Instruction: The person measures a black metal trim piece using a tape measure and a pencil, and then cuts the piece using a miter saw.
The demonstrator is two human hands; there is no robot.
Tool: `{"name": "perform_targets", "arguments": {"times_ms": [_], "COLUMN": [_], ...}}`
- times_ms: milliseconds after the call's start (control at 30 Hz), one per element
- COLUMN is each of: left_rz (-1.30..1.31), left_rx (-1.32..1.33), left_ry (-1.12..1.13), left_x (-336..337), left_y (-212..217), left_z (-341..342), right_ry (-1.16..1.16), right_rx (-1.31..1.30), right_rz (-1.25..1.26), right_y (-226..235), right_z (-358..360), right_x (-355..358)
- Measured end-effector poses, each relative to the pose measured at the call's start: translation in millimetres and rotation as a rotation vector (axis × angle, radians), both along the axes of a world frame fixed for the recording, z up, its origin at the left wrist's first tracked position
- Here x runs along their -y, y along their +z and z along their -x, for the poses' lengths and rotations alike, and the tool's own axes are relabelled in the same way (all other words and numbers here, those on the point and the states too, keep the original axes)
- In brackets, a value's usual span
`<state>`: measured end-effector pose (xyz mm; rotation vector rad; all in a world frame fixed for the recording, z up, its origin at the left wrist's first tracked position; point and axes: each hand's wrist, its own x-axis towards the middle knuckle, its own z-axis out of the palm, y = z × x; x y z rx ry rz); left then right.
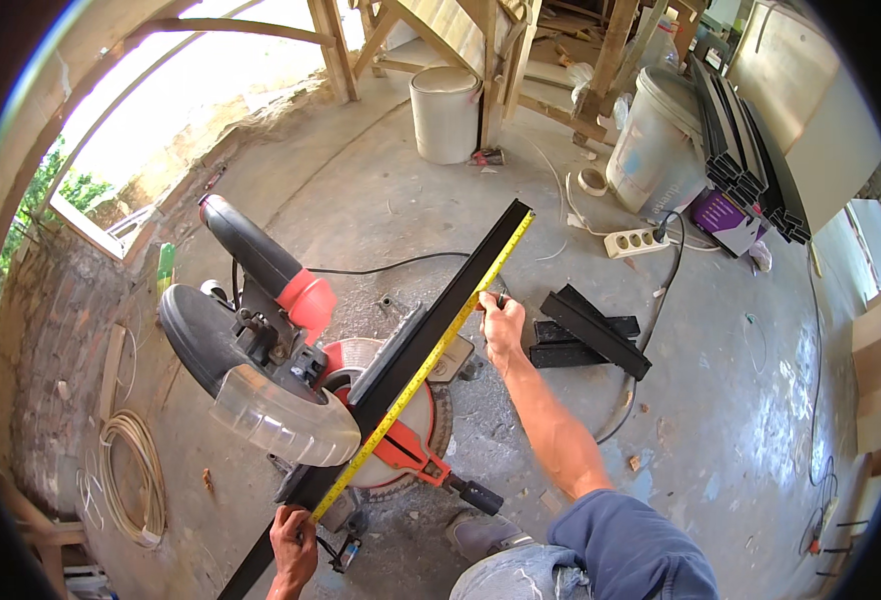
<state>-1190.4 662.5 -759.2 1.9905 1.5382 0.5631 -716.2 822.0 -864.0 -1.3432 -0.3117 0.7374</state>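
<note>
At the saw's (296,410) seven o'clock, my left hand (293,545) is gripping tape (393,411), seemingly for tautness; at one, my right hand (504,325), something dark (502,300).

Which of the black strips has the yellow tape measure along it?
The long black strip across the saw, at the left hand and right hand. The yellow tape touches neither the short pieces nor the upper-right bundle.

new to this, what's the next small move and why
Probably mark the black bar beside the yellow tape: the tape lies along it, the left hand is at its near end, and the right hand pinches a dark thing, perhaps a pen.
</note>
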Motion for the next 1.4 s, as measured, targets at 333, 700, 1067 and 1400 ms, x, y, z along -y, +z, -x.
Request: {"name": "perform_targets", "arguments": {"times_ms": [333, 700, 1067, 1400], "left_rz": [0.002, -0.03, -0.067, 0.009], "left_rx": [-0.087, -0.129, -0.128, -0.163], "left_ry": [0.06, 0.12, 0.135, 0.153], "left_x": [-3.0, 11.8, 12.2, 12.5], "left_y": [8.3, 2.3, 0.1, -0.5], "left_z": [-8.1, 23.7, 20.4, 15.6], "right_ry": [-0.168, -0.02, 0.063, -0.065], "right_rx": [0.387, 0.395, 0.232, -0.035], "right_rz": [0.21, 0.241, 0.187, 0.057], "right_y": [-2.9, 0.1, -21.8, 20.0], "right_z": [-7.1, -12.8, -35.4, -33.1], "right_x": [-26.5, -20.1, -23.4, -3.7]}}
